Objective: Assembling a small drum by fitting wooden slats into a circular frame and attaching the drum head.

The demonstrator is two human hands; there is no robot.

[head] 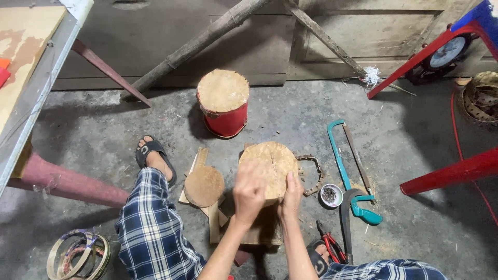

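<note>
Pressing and rubbing a round wooden disc at the centre of the frame.

Left hand (249,192) closed in a fist over the round wooden disc (270,162), right hand (291,196) gripping its lower edge from the side. Possible slip of the disc off the wooden block (259,228) beneath through uneven pressure; risk of knocking the small bowl of nails (331,195) just right, or hitting the hacksaw (350,171).

Two wooden discs (270,165) (204,185), one hacksaw (347,171)

Round tan wood disc (270,166) — flat face up, faint crack across, held above wood block, centre of floor.
</note>
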